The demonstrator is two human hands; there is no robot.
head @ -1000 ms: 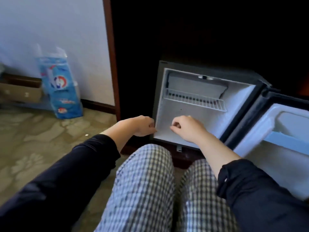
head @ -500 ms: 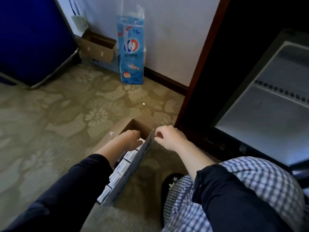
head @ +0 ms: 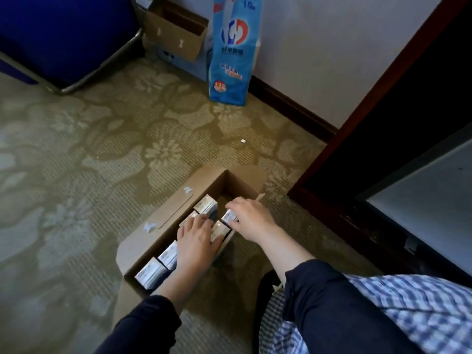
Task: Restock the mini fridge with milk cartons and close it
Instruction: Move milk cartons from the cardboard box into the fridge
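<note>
I have turned from the open fridge (head: 431,198) to the box (head: 241,183) on the floor beside it. My left hand (head: 196,242) now lies flat on the cartons (head: 206,206); my right hand (head: 251,219) pinches one (none lifted yet), so restocking is only starting.

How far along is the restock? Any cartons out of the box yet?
Done: nothing visibly stocked yet. In hand: both hands are in the cardboard box; the right hand pinches a milk carton, the left hand rests on others. Left: lift cartons, load the mini fridge, close it.
</note>
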